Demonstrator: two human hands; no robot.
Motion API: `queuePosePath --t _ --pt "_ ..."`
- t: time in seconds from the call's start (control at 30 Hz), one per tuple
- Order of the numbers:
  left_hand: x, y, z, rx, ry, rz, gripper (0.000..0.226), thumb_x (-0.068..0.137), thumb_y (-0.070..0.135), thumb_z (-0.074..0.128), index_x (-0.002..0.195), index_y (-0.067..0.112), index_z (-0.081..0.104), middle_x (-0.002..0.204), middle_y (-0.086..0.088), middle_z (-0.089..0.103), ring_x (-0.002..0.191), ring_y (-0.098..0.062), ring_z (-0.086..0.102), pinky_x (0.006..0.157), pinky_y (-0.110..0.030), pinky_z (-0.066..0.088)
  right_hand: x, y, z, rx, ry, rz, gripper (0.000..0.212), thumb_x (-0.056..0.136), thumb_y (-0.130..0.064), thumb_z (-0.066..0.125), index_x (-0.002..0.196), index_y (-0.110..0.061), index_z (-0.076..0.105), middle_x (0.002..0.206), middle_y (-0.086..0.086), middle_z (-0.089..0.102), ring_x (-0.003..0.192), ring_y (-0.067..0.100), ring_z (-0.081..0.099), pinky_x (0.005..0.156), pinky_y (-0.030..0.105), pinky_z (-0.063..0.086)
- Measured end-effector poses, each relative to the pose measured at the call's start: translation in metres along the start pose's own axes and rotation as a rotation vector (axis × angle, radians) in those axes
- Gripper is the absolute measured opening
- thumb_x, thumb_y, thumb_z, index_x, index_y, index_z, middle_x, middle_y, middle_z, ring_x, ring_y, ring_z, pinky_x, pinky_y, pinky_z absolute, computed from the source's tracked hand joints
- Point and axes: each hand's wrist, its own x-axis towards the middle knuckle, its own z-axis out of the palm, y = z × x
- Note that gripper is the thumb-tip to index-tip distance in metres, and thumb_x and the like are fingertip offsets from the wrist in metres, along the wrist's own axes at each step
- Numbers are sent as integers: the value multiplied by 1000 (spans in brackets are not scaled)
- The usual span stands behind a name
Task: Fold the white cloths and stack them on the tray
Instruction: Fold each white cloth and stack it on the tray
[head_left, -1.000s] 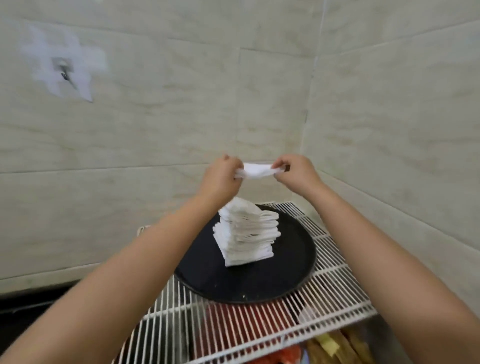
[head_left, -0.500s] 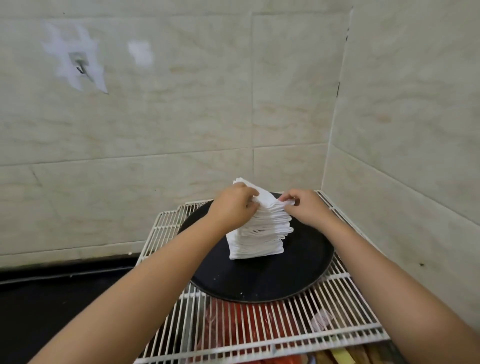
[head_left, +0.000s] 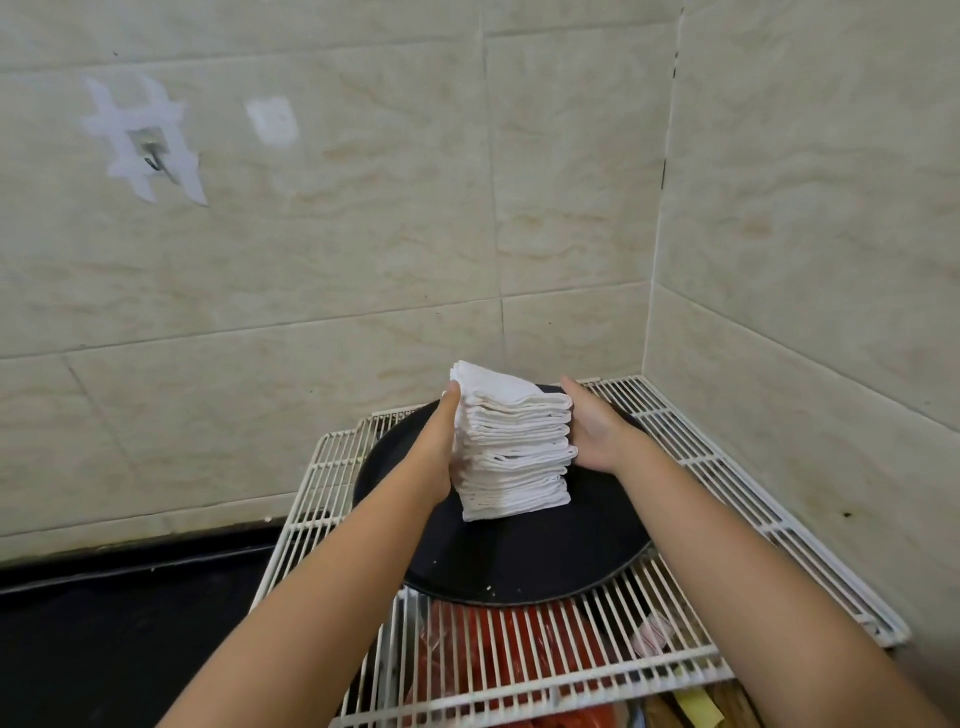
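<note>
Squaring-up step, I judge — my left hand (head_left: 439, 447) and right hand (head_left: 597, 431), fingers straight, press flat on 2 sides of the cloth stack (head_left: 511, 447), which sits mid-frame on the black tray (head_left: 519, 566). Next: release gently.

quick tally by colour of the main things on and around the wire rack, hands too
white: 2, the stack of folded cloths and the wire rack
black: 1, the round tray
red: 1, a bag under the rack
hands: 2, left hand and right hand, flat against the stack's sides
total: 6
</note>
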Motion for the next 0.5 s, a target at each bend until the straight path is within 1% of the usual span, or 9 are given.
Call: queuePosePath --t 0.07,0.13,0.2,0.3,0.33,0.37,0.4,0.43,0.5 --pt "2 -2 -9 -43 8 5 58 81 63 49 116 19 61 113 -8 67 107 -29 62 97 -41 47 2 -4 11 -65 -29 -25 57 98 -47 18 104 -9 61 99 9 63 91 23 58 78 32 44" --pt "3 -4 -20 -75 18 43 37 90 43 43 98 14 65 99 -8 68 89 -25 64 82 -37 50 6 -5 24 -147 -47 -21 53 99 -45 22 117 -8 56 102 9 63 92 22 59 74 32 46" --pt "5 -9 -28 -103 -15 71 34 92 32 38 86 13 65 89 -7 69 80 -23 63 74 -35 49 8 -4 36 -218 -49 -8 53 98 -46 25 125 -8 51 108 9 63 97 24 59 75 33 47" --pt "8 -12 -31 -96 -50 95 39 96 32 34 83 13 67 79 -3 73 77 -20 65 68 -32 49 11 4 37 -277 29 14 62 92 -53 36 136 -11 41 137 10 50 124 28 49 102 41 42" --pt "8 -13 -28 -85 -69 96 39 96 32 35 86 13 67 83 -4 73 80 -20 65 69 -32 50 12 6 31 -265 43 -3 61 90 -53 39 136 -12 42 138 10 50 125 27 48 104 42 40" --pt "8 -14 -24 -66 -81 93 37 95 33 36 90 13 67 89 -5 71 84 -22 64 73 -33 50 9 6 26 -250 57 -25 56 92 -49 39 131 -11 48 130 10 56 119 27 52 99 41 44" --pt "9 -15 -20 -45 -91 87 36 94 33 37 92 13 66 93 -6 70 87 -23 64 77 -34 50 9 7 19 -226 64 -53 46 95 -43 38 122 -10 55 115 9 63 106 25 59 86 37 49" --pt "9 -16 -17 -11 -97 80 35 94 33 37 93 13 66 95 -6 70 89 -24 63 79 -35 49 6 6 13 -209 60 -68 38 97 -37 36 108 -10 61 98 7 67 91 22 62 73 34 49" --pt "8 -17 -12 27 -96 65 35 93 32 36 93 14 66 94 -6 70 89 -24 63 79 -35 49 5 7 4 -169 53 -90 37 99 -31 33 84 -13 61 74 2 65 69 16 63 60 30 43"
